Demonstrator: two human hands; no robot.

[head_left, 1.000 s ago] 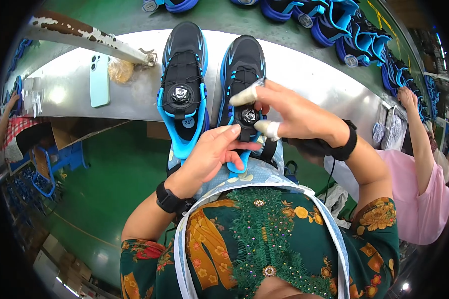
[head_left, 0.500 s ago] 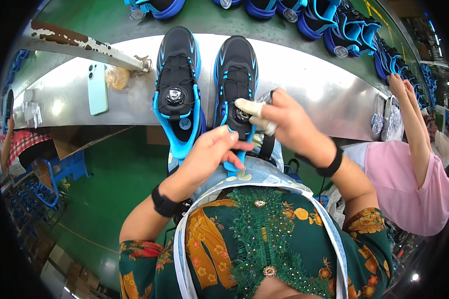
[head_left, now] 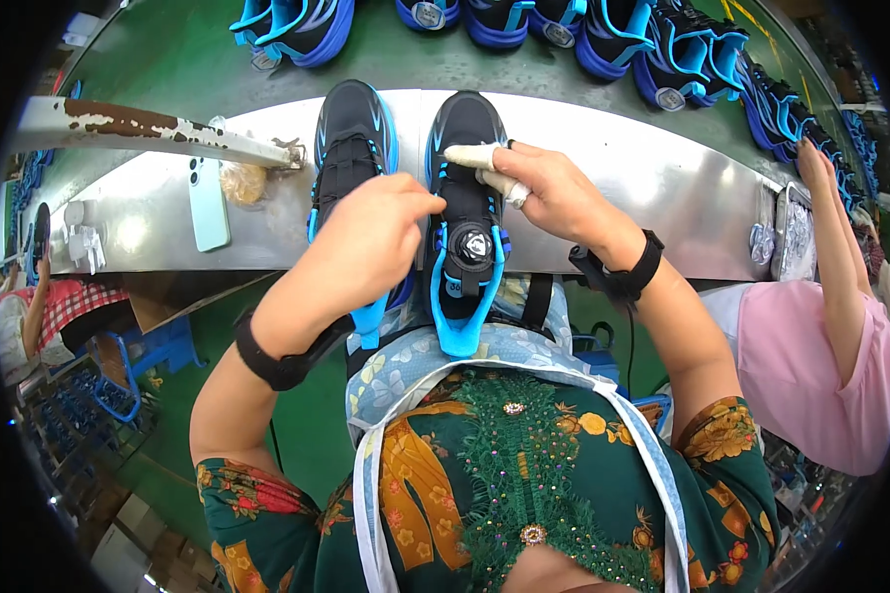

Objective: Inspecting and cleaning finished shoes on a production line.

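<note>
A black sports shoe with blue trim [head_left: 462, 127] and a round dial stands toe away from me on the steel ledge. My left hand [head_left: 371, 237] reaches over its mate, a matching shoe [head_left: 349, 109], with curled fingertips at the left side of the first shoe's laces; what they grip, if anything, is hidden. From the right, my right hand [head_left: 554, 190] lies over the upper laces of the first shoe. Pale finger covers sit on some of its fingers, which are stretched out and slightly apart. The dial [head_left: 473, 245] is uncovered below both hands.
Rows of similar shoes [head_left: 603, 44] stand on the green surface beyond the ledge. On the left of the steel ledge [head_left: 662, 198] lie a pale green phone [head_left: 208, 203] and a yellowish lump [head_left: 242, 183], below a chipped white post [head_left: 149, 128]. A person in pink [head_left: 820, 356] works at the right.
My left hand has moved up from the shoe's heel collar to its laces, covering the left shoe's dial. The right hand has left the right shoe's dial and slid up toward the toe.
</note>
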